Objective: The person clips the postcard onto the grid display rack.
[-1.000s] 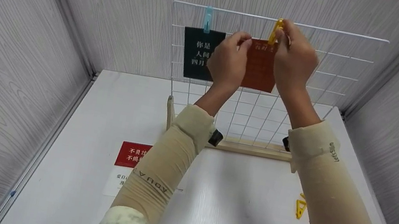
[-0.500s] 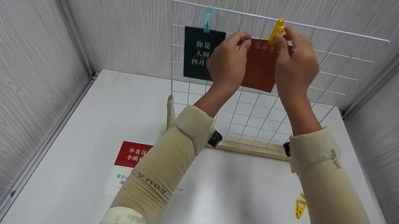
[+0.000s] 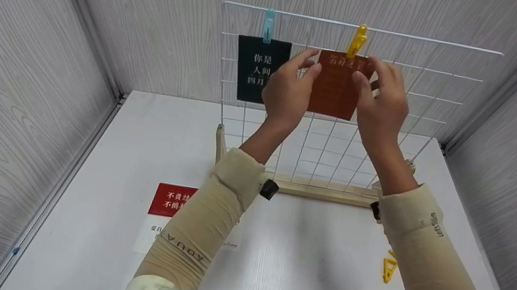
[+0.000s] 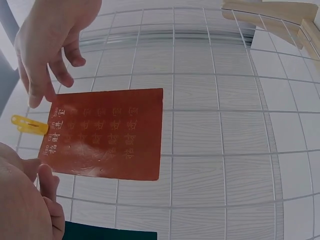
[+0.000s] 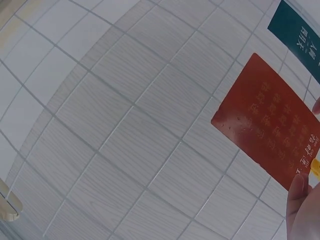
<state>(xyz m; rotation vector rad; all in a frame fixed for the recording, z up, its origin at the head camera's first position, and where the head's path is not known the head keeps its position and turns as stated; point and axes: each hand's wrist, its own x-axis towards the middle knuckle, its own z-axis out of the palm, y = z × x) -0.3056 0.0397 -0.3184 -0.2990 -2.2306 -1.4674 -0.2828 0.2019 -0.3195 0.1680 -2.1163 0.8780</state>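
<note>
A red-brown card with white lettering hangs on the white wire grid, its top edge in a yellow clip. My left hand is at the card's upper left corner, thumb and forefinger apart. At the opposite upper corner is my right hand, fingers spread loosely, thumb overlapping the card in the head view. Seen from the left wrist, the right hand has its fingers hanging beside the card's edge. A dark green card hangs left of it from a light blue clip, partly hidden by my left hand.
A red card and a white card lie on the white table, partly under my left forearm. Yellow clips lie by the right forearm. The grid stands on a wooden base. Grey panels enclose the table.
My right hand has let go of the yellow clip and moved down to the red-brown card's corner. The left hand's fingers have loosened and shifted slightly left and down; the card stays hanging.
</note>
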